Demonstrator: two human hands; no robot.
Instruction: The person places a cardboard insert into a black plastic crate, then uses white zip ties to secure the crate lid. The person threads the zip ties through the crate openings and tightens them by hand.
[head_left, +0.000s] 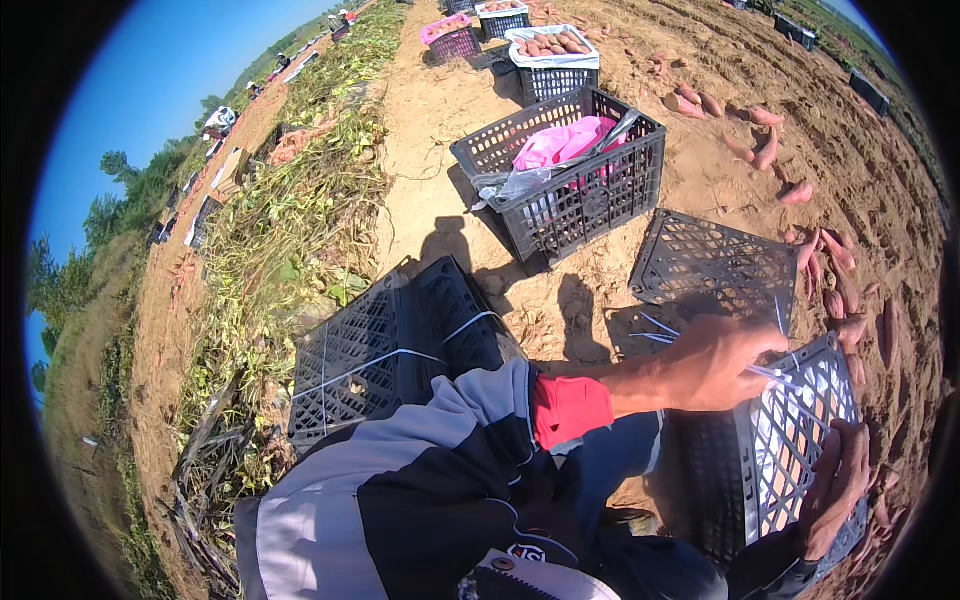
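My left hand (712, 367), coming out of a red cuff, is shut on thin white plastic ties (657, 337). Their ends stick out on both sides of the fist. It is over the upper corner of a black lattice lid (831, 354) on a black plastic crate (705, 480). Another white tie stands up from that corner, looped through the lattice. White lining shows beneath the lid. Lower down, my right hand (840, 480) lies on the lid with bent fingers; whether it grips anything is unclear.
A loose black lid (712, 259) lies on the soil near an open crate (592, 217) holding pink plastic (562, 142). Strapped black crates (360, 375) stand left. Sweet potatoes (795, 193) lie scattered right; more fill a lined crate (551, 45). Vines (300, 210) border the path.
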